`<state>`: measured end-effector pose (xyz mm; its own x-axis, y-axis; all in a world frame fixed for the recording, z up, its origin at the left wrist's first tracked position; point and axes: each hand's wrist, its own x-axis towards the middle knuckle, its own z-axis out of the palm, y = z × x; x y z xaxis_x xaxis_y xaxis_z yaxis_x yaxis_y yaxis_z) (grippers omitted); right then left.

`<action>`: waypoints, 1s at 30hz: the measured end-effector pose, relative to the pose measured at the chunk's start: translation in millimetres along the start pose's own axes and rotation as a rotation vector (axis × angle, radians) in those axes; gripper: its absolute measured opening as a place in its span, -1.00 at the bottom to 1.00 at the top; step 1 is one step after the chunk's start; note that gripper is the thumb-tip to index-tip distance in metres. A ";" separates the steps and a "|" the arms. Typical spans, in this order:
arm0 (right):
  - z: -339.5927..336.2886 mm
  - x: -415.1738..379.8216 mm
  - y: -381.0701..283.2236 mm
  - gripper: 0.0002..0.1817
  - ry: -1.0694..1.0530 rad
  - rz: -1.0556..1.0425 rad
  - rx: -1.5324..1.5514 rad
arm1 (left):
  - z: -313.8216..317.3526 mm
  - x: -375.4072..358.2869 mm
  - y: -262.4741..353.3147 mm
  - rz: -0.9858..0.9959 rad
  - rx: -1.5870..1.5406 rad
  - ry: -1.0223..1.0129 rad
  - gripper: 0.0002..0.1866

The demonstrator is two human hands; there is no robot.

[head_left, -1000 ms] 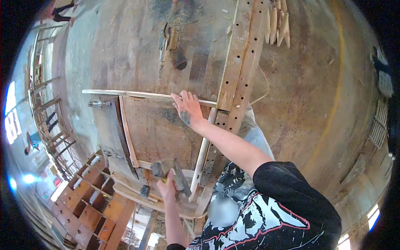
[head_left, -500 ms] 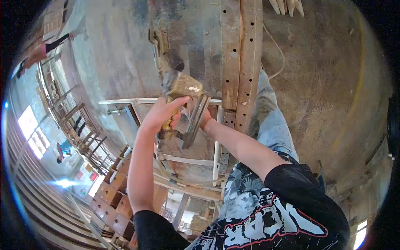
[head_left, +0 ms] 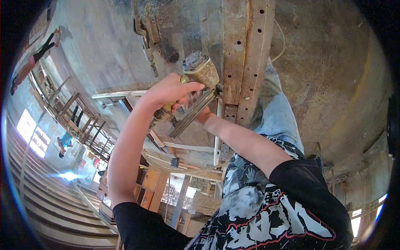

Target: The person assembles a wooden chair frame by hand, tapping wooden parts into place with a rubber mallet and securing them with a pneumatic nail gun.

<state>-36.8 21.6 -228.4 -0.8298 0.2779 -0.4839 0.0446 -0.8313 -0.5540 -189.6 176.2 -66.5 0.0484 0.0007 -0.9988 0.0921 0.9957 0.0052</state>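
Wooden slat [head_left: 121,94] stays put under my mostly hidden right hand [head_left: 203,116], beside the perforated rail [head_left: 243,62], while my left hand [head_left: 168,91] clamps the nail gun [head_left: 196,89] against it.

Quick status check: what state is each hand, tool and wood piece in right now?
Left hand: closed round the nail gun's grip.
Nail gun: held, nose against the frame by the perforated bar.
Right hand: mostly hidden behind the gun; grip unclear.
White slat: lying across the bench top.
Perforated bar: lying flat on the bench, holes showing.
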 end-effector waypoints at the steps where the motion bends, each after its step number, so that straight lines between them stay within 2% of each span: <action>1: 1.3 -0.8 -1.2 -0.54 0.002 -0.006 -0.015 | -1.0 -1.0 1.6 0.004 0.006 -0.009 -0.53; 6: -0.4 -5.0 -10.6 -0.61 -0.009 -0.058 -0.186 | -0.6 -4.1 7.7 -0.012 0.041 -0.016 -0.54; 8: -2.1 -6.7 -18.0 -0.64 -0.016 -0.103 -0.346 | -1.2 -3.4 6.4 0.015 0.073 -0.022 -0.52; 9: -3.4 -6.8 -23.5 -0.64 -0.024 -0.140 -0.480 | -1.0 -3.3 6.5 0.032 0.088 -0.025 -0.52; 11: -2.4 -6.7 -34.8 -0.66 -0.057 -0.187 -0.941 | -5.6 -10.8 1.9 0.052 0.050 0.010 -0.52; 13: -0.8 -2.4 -54.0 -0.60 -0.250 -0.055 -1.507 | -16.2 -27.1 -7.7 0.029 0.023 0.107 -0.52; 14: 2.2 6.8 -82.1 -0.55 -0.500 0.150 -1.621 | -25.7 -40.7 -12.4 -0.005 0.016 0.192 -0.52; 16: 6.7 8.2 -97.2 -0.49 -0.561 0.229 -1.695 | -50.3 -68.0 -26.5 -0.045 -0.003 0.326 -0.53; 18: 13.2 -0.3 -101.7 -0.47 -0.184 -0.028 -1.612 | -79.0 -92.2 -47.9 -0.056 -0.031 0.423 -0.55; 21: 23.2 20.2 -98.0 -0.45 -0.288 -0.014 -1.638 | -125.1 -104.7 -90.2 -0.128 -0.047 0.565 -0.55; 25: 42.1 60.4 -82.5 -0.38 -0.442 -0.104 -1.647 | -172.4 -100.9 -141.8 -0.191 0.018 0.634 -0.51; 27: 46.2 71.5 -72.2 -0.32 -0.506 -0.156 -1.683 | -186.9 -90.5 -160.5 -0.283 0.074 0.660 -0.50; 29: 49.1 72.3 -87.6 -0.25 -0.580 -0.081 -1.695 | -200.6 -75.3 -173.6 -0.386 0.111 0.675 -0.48; 30: 50.4 72.0 -93.7 -0.21 -0.612 -0.045 -1.702 | -202.8 -72.1 -175.8 -0.361 0.103 0.663 -0.48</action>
<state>-128.8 95.3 -177.2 -0.8941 -0.2406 -0.3777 0.1523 0.6298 -0.7617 -411.0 19.9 -5.1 -0.6070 -0.2355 -0.7590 0.0829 0.9311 -0.3551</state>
